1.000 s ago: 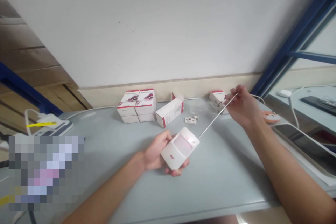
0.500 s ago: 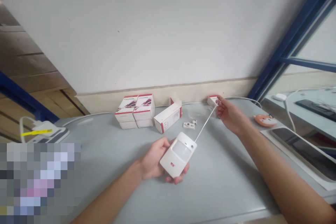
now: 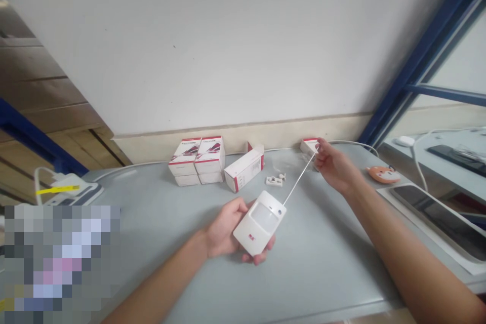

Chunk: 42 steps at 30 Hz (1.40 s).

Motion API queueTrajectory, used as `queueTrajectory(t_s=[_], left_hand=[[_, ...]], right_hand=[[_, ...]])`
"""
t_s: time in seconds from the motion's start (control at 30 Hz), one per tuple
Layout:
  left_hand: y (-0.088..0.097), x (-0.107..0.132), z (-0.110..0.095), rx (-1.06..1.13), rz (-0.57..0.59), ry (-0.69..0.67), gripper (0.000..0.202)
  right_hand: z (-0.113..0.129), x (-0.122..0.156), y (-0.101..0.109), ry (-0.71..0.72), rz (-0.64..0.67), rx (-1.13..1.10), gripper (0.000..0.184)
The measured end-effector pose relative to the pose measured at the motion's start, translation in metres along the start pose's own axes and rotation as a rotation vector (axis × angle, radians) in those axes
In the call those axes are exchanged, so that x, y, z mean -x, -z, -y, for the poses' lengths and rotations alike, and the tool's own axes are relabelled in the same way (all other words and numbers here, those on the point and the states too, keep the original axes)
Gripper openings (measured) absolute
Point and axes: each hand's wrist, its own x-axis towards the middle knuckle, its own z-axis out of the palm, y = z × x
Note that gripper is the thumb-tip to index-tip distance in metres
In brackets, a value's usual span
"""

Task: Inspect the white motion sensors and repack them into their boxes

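My left hand point(image 3: 224, 233) is wrapped round a white sensor-like device point(image 3: 260, 223) with a frosted window, held just above the grey table point(image 3: 311, 263). A thin metal antenna point(image 3: 299, 178) sticks out of the device's top corner and runs up to the right. My right hand point(image 3: 334, 167) pinches the antenna's tip, close to a small white and red box point(image 3: 309, 146) by the wall.
Stacked white and red boxes point(image 3: 197, 159) and one lying box point(image 3: 245, 167) stand by the wall. A small white bracket point(image 3: 275, 180) lies between them and the device. An orange figure point(image 3: 381, 174) and a flat tablet point(image 3: 436, 217) are at the right, a white charger point(image 3: 68, 187) at the left.
My right hand has come down and left along the antenna, which now looks shorter. The device in my left hand has barely moved.
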Motion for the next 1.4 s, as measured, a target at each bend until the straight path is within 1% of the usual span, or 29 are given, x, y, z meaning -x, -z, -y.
queueTrajectory(t_s=[0.1, 0.27, 0.4, 0.53, 0.67, 0.8, 0.93, 1.0, 1.1, 1.23, 1.33, 1.4], left_hand=[[-0.001, 0.001, -0.001, 0.007, -0.008, 0.005, 0.05], [-0.004, 0.002, -0.003, 0.03, 0.022, -0.019, 0.048], [-0.005, 0.003, -0.001, 0.025, 0.029, -0.047, 0.044], [-0.006, 0.004, 0.002, 0.01, 0.062, -0.097, 0.04], [-0.01, 0.004, 0.003, 0.018, 0.029, -0.133, 0.038], [-0.01, 0.004, 0.003, 0.048, -0.045, -0.174, 0.038], [-0.007, 0.002, 0.006, 0.065, -0.062, -0.191, 0.04], [-0.006, 0.001, 0.007, 0.069, -0.077, -0.198, 0.042], [-0.006, 0.0, 0.008, 0.075, -0.132, -0.214, 0.044], [-0.009, -0.001, 0.007, 0.109, -0.215, -0.279, 0.047], [-0.01, -0.002, 0.006, 0.145, -0.282, -0.337, 0.047], [-0.01, -0.003, 0.006, 0.161, -0.308, -0.38, 0.046]], right_hand=[[0.001, -0.001, 0.0, 0.026, 0.022, -0.003, 0.028], [0.0, -0.005, 0.003, 0.102, -0.008, -0.004, 0.05], [-0.001, -0.006, 0.004, 0.193, -0.04, 0.037, 0.058], [-0.001, -0.004, 0.003, 0.301, -0.072, 0.112, 0.056], [-0.006, 0.002, -0.003, 0.371, -0.057, 0.214, 0.05], [-0.018, 0.013, -0.014, 0.34, 0.043, 0.334, 0.042], [-0.026, 0.02, -0.02, 0.35, 0.065, 0.356, 0.035], [-0.028, 0.023, -0.022, 0.338, 0.11, 0.384, 0.033], [-0.036, 0.031, -0.027, 0.308, 0.215, 0.462, 0.03], [-0.051, 0.051, -0.037, 0.278, 0.4, 0.718, 0.023], [-0.06, 0.064, -0.042, 0.248, 0.57, 0.881, 0.028], [-0.061, 0.069, -0.044, 0.259, 0.645, 0.953, 0.032]])
